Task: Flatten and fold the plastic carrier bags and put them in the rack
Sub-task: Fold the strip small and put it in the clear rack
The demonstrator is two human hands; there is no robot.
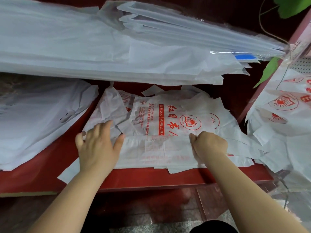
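Observation:
A white plastic carrier bag [170,118] with red print lies on the red rack shelf [143,178], on top of other white bags. Its near edge is folded over into a strip [156,148]. My left hand [97,145] lies flat with spread fingers on the bag's left side. My right hand [208,144] is closed, pinching the folded edge at the bag's right side. Crumpled white bags [107,108] stick out under it at the left.
A thick pile of white and clear bags [94,47] fills the shelf above and overhangs the work spot. More plain white bags [38,118] lie at the left. Printed bags [284,115] hang at the right by a red post [264,84]. Green leaves [269,69] reach in at upper right.

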